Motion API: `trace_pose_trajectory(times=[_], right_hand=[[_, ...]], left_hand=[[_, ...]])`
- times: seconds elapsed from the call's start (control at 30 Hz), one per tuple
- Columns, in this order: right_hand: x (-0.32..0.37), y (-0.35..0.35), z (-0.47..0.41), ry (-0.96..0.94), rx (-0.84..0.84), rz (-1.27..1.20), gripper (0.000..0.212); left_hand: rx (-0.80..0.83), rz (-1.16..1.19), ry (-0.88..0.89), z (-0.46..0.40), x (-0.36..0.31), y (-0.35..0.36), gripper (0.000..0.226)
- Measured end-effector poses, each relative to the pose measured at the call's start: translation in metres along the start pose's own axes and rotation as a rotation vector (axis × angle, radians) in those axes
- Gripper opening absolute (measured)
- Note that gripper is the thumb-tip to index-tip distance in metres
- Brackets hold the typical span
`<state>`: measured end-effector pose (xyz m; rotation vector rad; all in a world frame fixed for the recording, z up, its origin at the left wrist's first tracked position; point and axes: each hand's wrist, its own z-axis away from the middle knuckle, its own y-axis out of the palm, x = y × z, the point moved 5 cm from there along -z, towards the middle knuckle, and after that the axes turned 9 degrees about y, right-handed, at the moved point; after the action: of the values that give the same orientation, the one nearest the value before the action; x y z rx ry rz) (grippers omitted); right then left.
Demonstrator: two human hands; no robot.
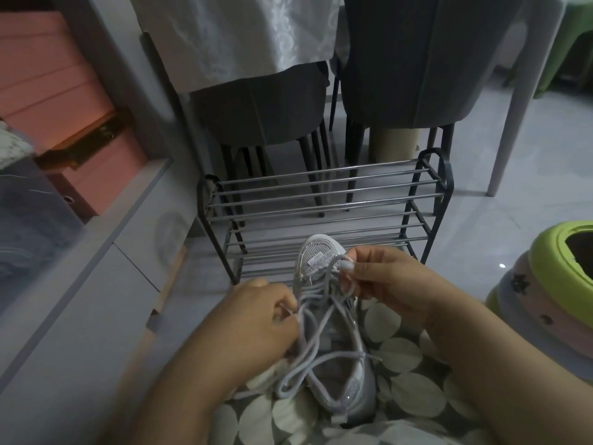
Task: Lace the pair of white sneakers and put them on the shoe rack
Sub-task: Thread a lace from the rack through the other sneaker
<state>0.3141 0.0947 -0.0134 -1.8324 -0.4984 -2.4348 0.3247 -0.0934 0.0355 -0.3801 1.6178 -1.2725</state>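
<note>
You are in the lacing step: one white sneaker (333,364) lies on your lap at lower centre of the frame, heel toward you and tongue pointing up toward the shoe rack (324,200). Your left hand (256,319), at centre left, has its fingers curled and pinching a strand of the grey-white lace (308,358) beside the left row of eyelets. Your right hand (385,277), at centre right, pinches another stretch of lace between thumb and fingers just beside the tongue. Several crossings already run over the tongue, and long loose loops hang down over the shoe's opening, so the lacing looks well along but not tied off; which eyelet is being worked is too blurred to tell. The next move, as I judge it, calls for drawing both strands snug and even, then finishing the upper eyelets or the knot. The second sneaker is not in view. The metal shoe rack stands on the floor at centre frame just beyond the tongue, and no shoes can be seen on its bars.
</note>
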Motion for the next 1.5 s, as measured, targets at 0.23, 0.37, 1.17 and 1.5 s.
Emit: trace_pose_trajectory(times=[0.23,0.37,1.17,1.5], right_hand=[[0.003,0.003,0.002,-0.019,-0.096,0.077,0.024],[0.003,0.004,0.002,-0.025,-0.123,0.108,0.027],[-0.002,0.005,0.001,0.006,-0.217,0.420,0.023],[0.002,0.003,0.004,-0.043,-0.238,0.477,0.011]], left_hand=[[-0.129,-0.084,0.180,-0.016,-0.023,0.035,0.022],[-0.145,-0.050,0.195,-0.020,-0.019,0.038,0.018],[-0.119,0.032,0.152,-0.019,-0.011,0.036,0.021],[0.003,0.578,0.180,-0.007,-0.004,0.015,0.020]])
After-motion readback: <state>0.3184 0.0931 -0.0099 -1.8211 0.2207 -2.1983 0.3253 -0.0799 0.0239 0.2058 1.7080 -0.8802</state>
